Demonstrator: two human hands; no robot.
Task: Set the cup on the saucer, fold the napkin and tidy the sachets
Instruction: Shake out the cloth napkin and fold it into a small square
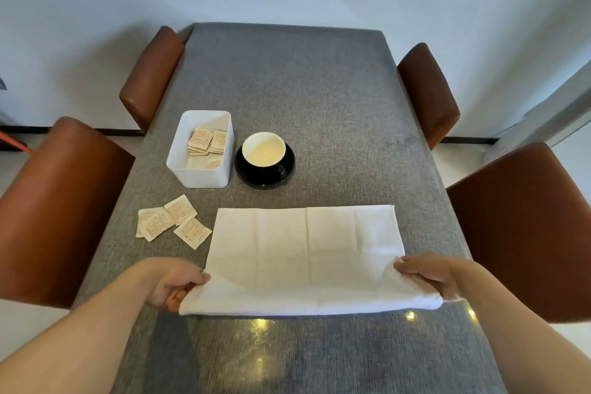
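I see both hands on the white napkin [303, 253], which lies spread on the grey table [319, 89] right in front of me. My left hand [174, 281] pinches the near left corner, fingers curled under the cloth and thumb on top. My right hand [427, 275] grips the near right corner the same way. The near edge is lifted and rolled over; the far half lies flat. The hands are well apart, one at each end. The cup [263, 149] sits on the black saucer [256, 177], beyond the napkin. Some sachets [206, 141] are in the white box [200, 174]; four or so loose sachets [174, 222], hard to count, lie left of the napkin.
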